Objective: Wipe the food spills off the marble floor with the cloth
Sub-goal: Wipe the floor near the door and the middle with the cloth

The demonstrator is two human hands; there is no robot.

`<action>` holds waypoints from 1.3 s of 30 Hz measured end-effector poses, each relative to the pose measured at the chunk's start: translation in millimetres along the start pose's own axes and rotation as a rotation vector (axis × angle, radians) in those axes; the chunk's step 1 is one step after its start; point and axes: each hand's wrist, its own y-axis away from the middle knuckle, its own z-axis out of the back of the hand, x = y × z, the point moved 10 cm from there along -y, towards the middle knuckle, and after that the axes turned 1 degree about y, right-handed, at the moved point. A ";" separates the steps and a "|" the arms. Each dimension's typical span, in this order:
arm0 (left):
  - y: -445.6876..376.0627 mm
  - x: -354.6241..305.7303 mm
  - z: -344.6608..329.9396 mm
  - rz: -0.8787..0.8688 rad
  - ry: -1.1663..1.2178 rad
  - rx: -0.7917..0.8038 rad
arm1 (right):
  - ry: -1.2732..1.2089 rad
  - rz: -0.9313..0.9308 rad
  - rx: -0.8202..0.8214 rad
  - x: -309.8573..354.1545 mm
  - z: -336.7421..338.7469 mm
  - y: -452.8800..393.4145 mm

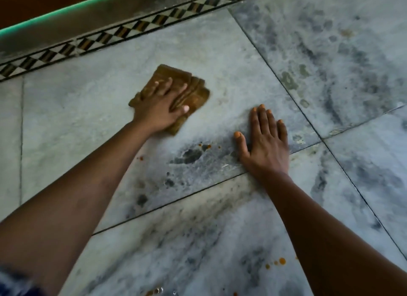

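A folded brown cloth [193, 93] lies flat on the grey marble floor [88, 110], and my left hand [161, 107] presses down on it with fingers spread over its top. My right hand [265, 141] rests palm-down on the bare floor to the right of the cloth, fingers apart, holding nothing. Small orange food drops [206, 146] dot the tile between my two hands. More orange drops [279, 262] sit on the nearer tile beside my right forearm. A single orange spot [140, 158] shows next to my left forearm.
A black-and-white checkered border strip [123, 32] runs along the far edge of the floor, with a raised ledge with a green edge [66, 15] behind it. Dark veining and smudges mark the tiles on the right [330, 75]. Wet droplets [157, 291] lie at the bottom edge.
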 end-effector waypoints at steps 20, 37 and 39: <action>55.8 -77.0 -32.0 0.033 -0.002 -0.062 | -0.030 -0.007 0.003 -0.6 0.1 -0.5; 127.3 -115.8 -49.0 -0.204 -0.047 -0.029 | -0.061 -0.023 0.074 -2.5 2.0 0.3; 147.6 -83.2 -51.0 -0.165 -0.048 -0.039 | -0.108 -0.025 0.099 7.3 -2.1 7.4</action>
